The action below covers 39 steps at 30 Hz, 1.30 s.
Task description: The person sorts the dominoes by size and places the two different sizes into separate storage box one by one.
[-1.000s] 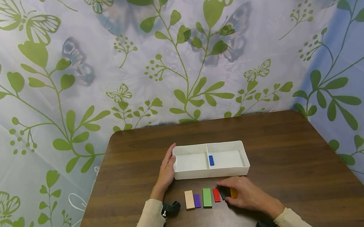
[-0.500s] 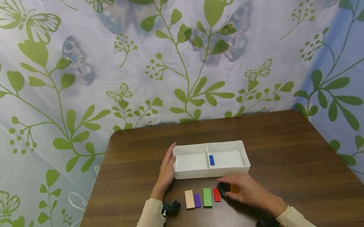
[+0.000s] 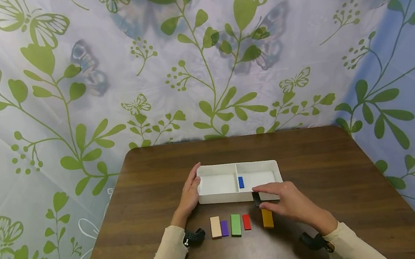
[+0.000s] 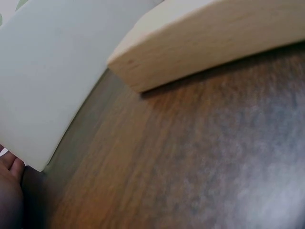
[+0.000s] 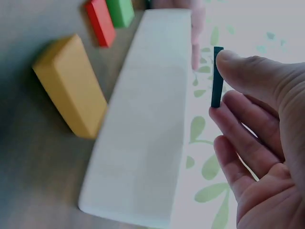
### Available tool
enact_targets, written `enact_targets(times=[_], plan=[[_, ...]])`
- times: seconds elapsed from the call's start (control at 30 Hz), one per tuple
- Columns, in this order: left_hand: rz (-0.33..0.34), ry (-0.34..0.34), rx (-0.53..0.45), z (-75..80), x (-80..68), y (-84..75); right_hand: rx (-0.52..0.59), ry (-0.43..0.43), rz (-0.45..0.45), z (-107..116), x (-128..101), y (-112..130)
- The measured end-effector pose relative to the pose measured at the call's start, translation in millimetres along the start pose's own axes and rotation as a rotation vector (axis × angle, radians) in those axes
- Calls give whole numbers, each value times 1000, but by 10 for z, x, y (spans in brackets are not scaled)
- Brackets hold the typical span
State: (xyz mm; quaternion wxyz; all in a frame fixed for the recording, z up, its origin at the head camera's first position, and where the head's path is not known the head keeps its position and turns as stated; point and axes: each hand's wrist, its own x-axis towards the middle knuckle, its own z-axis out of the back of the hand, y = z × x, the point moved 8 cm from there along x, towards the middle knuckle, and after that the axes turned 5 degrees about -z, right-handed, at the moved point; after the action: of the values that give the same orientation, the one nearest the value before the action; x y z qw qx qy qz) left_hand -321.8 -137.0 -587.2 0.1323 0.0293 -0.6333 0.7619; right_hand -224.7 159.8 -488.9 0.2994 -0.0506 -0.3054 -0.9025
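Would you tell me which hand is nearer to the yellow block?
Right. The right hand hovers just above and right of the yellow block, pinching a black block; the left hand rests on the tray's far left end.

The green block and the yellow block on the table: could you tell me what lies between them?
In the head view, only the red block lies between the green block and the yellow block, with bare table on either side of it.
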Motion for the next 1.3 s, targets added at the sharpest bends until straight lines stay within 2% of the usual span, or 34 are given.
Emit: enact_targets(times=[0.23,0.4,0.73,1.0,1.3], plan=[[-7,-16,-2,14,27,-26,-37,-39,-84,187,192,-178],[5,-18,-8,12,31,-34,-50,-25,-141,182,344,-320],[13,41,-6,0,24,-196,-39,66,-169,-60,583,-542],[-11,-5,-14,6,24,-61,-54,123,-166,-252,762,-618],[-20,-2,-23,11,0,-19,-62,182,-178,-450,879,-702]])
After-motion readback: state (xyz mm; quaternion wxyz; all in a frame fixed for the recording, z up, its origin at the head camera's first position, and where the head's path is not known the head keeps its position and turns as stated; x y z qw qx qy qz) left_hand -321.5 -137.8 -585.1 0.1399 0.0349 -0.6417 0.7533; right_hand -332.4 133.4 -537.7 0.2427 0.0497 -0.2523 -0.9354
